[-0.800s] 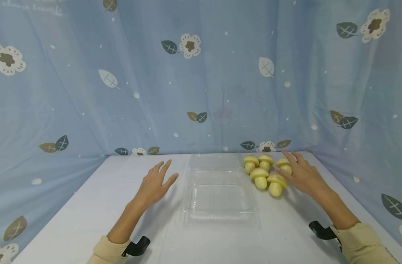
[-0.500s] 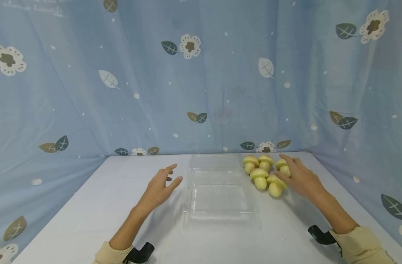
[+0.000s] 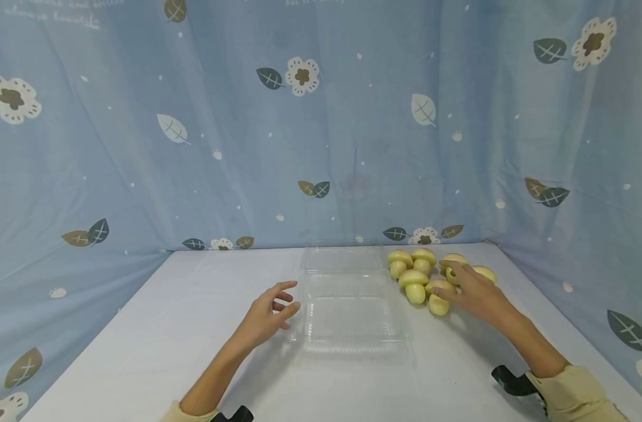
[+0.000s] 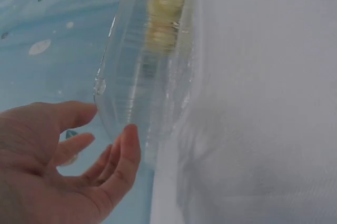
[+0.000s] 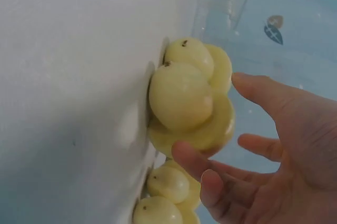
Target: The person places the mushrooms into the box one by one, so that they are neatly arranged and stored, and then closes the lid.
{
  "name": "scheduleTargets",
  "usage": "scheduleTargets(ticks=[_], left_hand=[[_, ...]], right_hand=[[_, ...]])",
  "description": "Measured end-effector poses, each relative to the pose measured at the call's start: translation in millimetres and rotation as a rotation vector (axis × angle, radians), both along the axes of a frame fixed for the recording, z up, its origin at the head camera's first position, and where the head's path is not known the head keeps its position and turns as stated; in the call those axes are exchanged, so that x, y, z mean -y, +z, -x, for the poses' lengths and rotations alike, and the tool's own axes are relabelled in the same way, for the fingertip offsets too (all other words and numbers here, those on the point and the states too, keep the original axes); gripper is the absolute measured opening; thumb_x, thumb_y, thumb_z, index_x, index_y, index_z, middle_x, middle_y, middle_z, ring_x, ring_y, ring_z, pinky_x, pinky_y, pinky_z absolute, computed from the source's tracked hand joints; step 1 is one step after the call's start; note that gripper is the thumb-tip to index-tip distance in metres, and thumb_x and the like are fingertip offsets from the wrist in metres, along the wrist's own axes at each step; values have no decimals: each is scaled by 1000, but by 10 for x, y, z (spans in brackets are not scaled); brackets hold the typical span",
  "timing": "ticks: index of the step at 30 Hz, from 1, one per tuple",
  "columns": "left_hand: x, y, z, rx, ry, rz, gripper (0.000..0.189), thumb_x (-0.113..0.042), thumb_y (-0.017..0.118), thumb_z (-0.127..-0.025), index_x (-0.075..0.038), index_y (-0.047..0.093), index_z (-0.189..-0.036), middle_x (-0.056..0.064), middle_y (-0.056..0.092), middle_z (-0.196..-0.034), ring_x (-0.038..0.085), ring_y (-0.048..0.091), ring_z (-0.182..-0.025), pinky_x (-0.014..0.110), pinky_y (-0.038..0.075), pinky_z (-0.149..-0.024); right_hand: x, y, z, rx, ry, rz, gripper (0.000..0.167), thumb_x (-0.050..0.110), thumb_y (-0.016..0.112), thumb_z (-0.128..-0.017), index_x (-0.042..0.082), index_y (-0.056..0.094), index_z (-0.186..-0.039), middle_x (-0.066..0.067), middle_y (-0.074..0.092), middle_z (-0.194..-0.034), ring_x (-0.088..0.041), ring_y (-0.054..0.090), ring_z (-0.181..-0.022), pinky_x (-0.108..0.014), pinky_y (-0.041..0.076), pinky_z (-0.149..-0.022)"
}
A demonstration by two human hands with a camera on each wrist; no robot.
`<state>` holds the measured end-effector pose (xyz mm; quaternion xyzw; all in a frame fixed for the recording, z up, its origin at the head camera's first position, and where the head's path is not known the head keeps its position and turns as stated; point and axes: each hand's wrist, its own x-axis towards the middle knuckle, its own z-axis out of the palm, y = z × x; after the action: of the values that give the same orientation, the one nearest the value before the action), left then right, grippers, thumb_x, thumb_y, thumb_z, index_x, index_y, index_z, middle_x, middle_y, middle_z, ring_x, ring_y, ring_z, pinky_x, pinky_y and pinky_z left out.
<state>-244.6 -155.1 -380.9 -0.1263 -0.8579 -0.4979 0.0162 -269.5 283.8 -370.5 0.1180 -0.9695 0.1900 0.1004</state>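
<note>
Left of a clear plastic clamshell box (image 3: 352,319), my left hand (image 3: 262,319) hovers with its fingers bent and spread. In the left wrist view its thumb and fingertips (image 4: 131,140) are right at the edge of the box (image 4: 121,77), with nothing held. Several pale yellow mushroom-shaped pieces (image 3: 414,287) lie in a cluster right of the box. Over the right side of that cluster is my right hand (image 3: 479,296), fingers loosely curved. In the right wrist view its thumb and fingers stand around the nearest mushroom-shaped piece (image 5: 181,98), not closed on it.
The box lies on a white-covered table (image 3: 194,328), its lid (image 3: 344,258) folded back toward the rear. A blue curtain (image 3: 352,146) with leaf and flower prints closes off the back and sides. Black wrist devices (image 3: 510,381) sit at both cuffs.
My left hand has moved right and toward me, up to the box's left side, its fingers bending. My right hand has lowered slightly over the cluster, uncovering another mushroom-shaped piece at its right.
</note>
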Motion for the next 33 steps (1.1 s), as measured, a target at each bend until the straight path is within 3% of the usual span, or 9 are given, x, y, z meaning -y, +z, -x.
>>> scheduleTargets(ticks=[9,18,27,33], left_hand=[[-9,-84,-9,64,16,-102,45,-12,68,-92,-16,56,-135,17,58,-114,30,65,-90,32,62,-65],[-16,-126,1,190,-42,-272,50,-9,67,-91,-5,52,-138,17,54,-113,29,61,-91,33,63,-70],[-27,-159,7,194,-38,-283,49,-7,65,-92,-2,52,-139,15,55,-110,25,60,-86,31,62,-66],[-19,-147,14,211,-26,-316,48,-4,62,-92,-1,52,-139,14,55,-109,21,59,-82,30,61,-64]], right_hand=[[40,-95,28,40,17,-2,75,48,71,-87,4,45,-142,-15,66,-109,-32,63,-98,-39,51,-65],[38,-80,20,16,56,9,71,44,78,-81,4,53,-133,-18,65,-118,-31,63,-99,-38,53,-67],[36,-46,16,56,79,5,64,37,83,-76,6,57,-126,-13,65,-110,-26,61,-96,-35,50,-68],[24,-56,45,51,104,-15,69,35,86,-73,8,56,-128,-11,64,-111,-29,59,-100,-38,50,-70]])
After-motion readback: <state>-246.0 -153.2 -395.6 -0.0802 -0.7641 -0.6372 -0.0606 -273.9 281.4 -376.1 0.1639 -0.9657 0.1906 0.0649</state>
